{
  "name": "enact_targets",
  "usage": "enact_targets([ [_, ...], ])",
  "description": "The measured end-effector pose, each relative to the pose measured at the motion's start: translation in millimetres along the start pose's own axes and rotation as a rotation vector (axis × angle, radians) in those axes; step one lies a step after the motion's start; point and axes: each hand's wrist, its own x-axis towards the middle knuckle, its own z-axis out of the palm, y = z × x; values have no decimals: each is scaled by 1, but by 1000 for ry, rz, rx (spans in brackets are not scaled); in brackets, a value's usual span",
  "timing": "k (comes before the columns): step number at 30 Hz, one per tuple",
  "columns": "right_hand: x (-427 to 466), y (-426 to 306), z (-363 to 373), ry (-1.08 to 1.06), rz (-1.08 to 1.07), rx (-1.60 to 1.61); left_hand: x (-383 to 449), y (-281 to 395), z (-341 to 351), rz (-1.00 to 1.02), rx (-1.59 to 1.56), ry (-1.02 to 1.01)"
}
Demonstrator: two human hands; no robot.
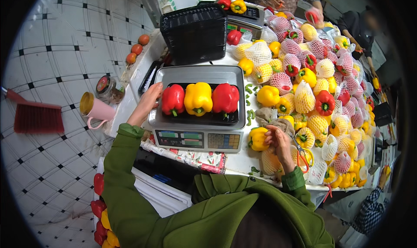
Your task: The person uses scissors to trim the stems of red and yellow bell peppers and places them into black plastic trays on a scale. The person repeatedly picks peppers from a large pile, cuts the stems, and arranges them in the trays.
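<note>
Two red bell peppers (173,99) (225,98) flank a yellow bell pepper (198,98) in a black plastic tray (208,117), which rests on the metal pan of a digital scale (198,72). My left hand (146,102) lies at the pan's left edge, fingers extended, beside the left red pepper and not around it. To the right of the scale, my right hand (280,145) is by another yellow bell pepper (258,139), its fingertips at that pepper's side; whether they grip it is unclear. Scissors with red and yellow handles (304,158) lie just right of this hand, near a crumpled cloth (280,124).
Many peppers in foam nets (304,96) cover the table's right side. Black trays (195,36) stand stacked behind the scale. A pink mug (102,110), a glass jar (114,91) and several tomatoes (136,49) sit along the left. Other people work at the far and right sides.
</note>
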Motion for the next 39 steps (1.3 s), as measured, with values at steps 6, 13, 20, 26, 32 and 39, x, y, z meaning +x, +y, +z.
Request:
enact_targets([
  [6, -1, 4, 1, 12, -19, -29, 5, 3, 2, 102, -82, 56],
  [13, -17, -24, 3, 72, -126, -319, 8, 7, 12, 578, 59, 191],
  [20, -39, -56, -70, 481, -480, -955, -43, 76, 66, 773, 412, 129],
  [26, 1, -124, -133, 751, -640, -1369, -76, 133, 125, 834, 271, -82],
  [32, 65, -115, -164, 708, -541, -1548, -79, 178, 203, 985, 119, -358],
  [39, 47, -105, -194, 741, -724, -1250, -109, 151, 275, 911, -181, -628],
])
